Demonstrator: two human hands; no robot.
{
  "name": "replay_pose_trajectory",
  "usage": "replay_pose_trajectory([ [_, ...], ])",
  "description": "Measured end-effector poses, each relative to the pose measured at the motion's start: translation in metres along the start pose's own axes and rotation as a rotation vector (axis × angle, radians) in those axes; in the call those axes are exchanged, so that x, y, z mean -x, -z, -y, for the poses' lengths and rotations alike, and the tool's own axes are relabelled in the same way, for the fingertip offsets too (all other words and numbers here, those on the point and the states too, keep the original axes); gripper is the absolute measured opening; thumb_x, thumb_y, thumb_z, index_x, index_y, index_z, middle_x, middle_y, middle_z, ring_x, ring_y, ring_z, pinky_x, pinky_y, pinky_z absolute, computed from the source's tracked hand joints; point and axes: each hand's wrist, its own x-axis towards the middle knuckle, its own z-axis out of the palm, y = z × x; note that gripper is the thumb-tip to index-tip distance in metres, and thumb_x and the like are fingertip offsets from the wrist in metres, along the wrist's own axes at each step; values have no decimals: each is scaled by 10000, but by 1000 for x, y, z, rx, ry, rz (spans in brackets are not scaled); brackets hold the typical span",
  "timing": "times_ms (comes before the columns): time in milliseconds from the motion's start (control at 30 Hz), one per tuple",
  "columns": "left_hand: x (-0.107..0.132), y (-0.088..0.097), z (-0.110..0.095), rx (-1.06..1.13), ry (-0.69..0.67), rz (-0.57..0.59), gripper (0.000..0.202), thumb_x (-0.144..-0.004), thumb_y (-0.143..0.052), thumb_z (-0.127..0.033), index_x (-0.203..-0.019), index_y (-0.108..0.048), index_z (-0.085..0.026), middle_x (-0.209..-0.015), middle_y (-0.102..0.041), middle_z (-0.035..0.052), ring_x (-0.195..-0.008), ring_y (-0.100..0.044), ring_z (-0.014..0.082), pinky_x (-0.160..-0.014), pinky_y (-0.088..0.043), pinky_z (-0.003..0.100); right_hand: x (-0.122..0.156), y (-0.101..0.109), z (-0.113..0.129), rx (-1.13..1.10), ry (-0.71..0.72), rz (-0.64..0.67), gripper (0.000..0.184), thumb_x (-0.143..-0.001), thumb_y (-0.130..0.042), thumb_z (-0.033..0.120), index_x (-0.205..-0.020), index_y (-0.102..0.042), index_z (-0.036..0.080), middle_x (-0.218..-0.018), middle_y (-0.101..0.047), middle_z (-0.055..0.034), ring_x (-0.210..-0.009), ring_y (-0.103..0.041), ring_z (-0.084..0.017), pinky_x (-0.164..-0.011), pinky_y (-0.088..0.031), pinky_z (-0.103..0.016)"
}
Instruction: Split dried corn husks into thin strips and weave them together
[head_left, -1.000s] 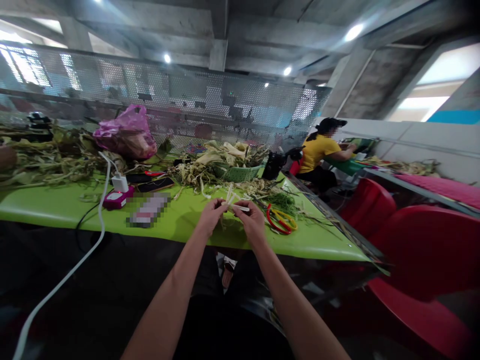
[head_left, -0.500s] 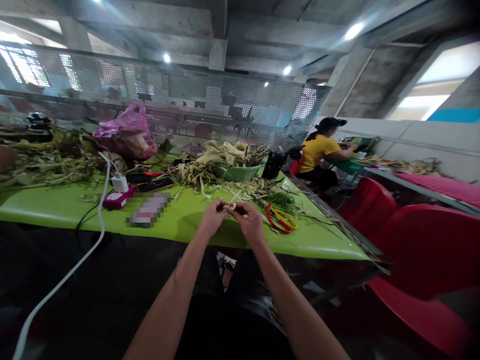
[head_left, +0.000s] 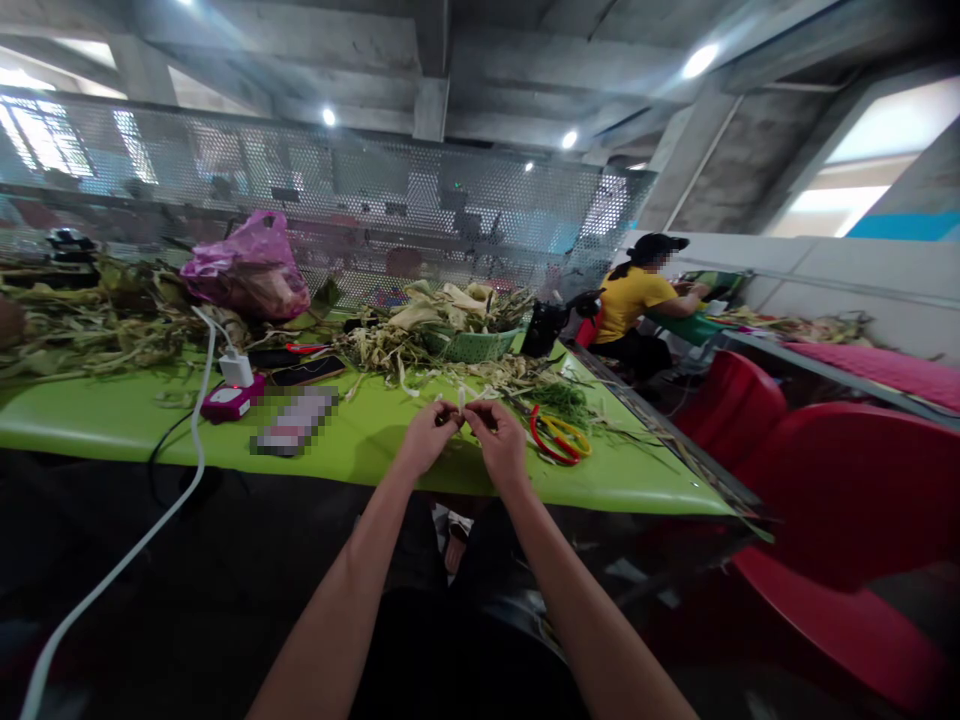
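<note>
My left hand (head_left: 430, 432) and my right hand (head_left: 496, 437) meet above the front of the green-topped table (head_left: 360, 440), fingertips pinched together. Between them is a small pale strip (head_left: 462, 397), which looks like dried plant fibre; its lower end is hidden by my fingers. Both hands are closed on it. Just right of my right hand lie scissors (head_left: 559, 437) with red and yellow handles. Behind the hands, a green basket (head_left: 480, 346) holds dried, pale leaves (head_left: 450, 305), with loose scraps around its foot.
At left are a phone (head_left: 296, 420), a purple socket block (head_left: 232, 398) with a white cable (head_left: 196, 440), and a pink plastic bag (head_left: 251, 270) on dried stalks. Red chairs (head_left: 847, 490) stand at right. A person in a yellow top (head_left: 634, 300) sits farther back.
The curled pale piece between my fingertips now stands as a straight, upright strip. My fingers have shifted slightly around it. The whole view has moved a little.
</note>
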Motion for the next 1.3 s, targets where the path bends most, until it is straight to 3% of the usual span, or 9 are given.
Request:
replay_pose_trajectory([
  [467, 3, 2, -9, 160, 71, 2, 186, -756, -568, -342, -787, -581, -159, -634, -499, -27, -594, -443, 99, -580, -364, 223, -5, 0, -11, 60, -59, 14, 241, -788, -572, 403, -767, -635, 171, -708, -611, -20, -663, -521, -162, -614, -400, -270],
  [633, 1, 1, -2, 46, 88, 12, 127, -732, -574, -291, -709, -560, -167, -603, -470, -36, -574, -425, 92, -543, -338, 213, -4, 1, -8, -20, 13, -70, 223, -763, -617, 391, -831, -659, 183, -809, -623, -33, -747, -551, -175, -688, -425, -290],
  [867, 2, 0, 2, -121, 96, 36, 154, -735, -568, -315, -711, -546, -164, -581, -474, -40, -544, -404, 91, -514, -291, 227, -3, 4, 5, -3, 72, 60, 158, -773, -621, 347, -806, -670, 201, -805, -584, -30, -717, -521, -158, -623, -404, -270],
  [1100, -2, -2, 8, 3, 23, -106, 217, -672, -639, -235, -797, -476, -165, -688, -496, -37, -629, -468, 92, -600, -366, 228, -3, 1, -2, -57, 9, 101, 175, -778, -607, 358, -722, -603, 193, -716, -555, -4, -667, -486, -144, -619, -389, -262],
  [1300, 0, 0, 1, 99, 13, -85, 220, -660, -645, -200, -774, -460, -169, -685, -489, -36, -633, -471, 93, -620, -374, 236, -4, -1, -6, -95, -65, 99, 217, -747, -635, 403, -777, -612, 189, -704, -575, -1, -659, -504, -149, -636, -407, -269],
])
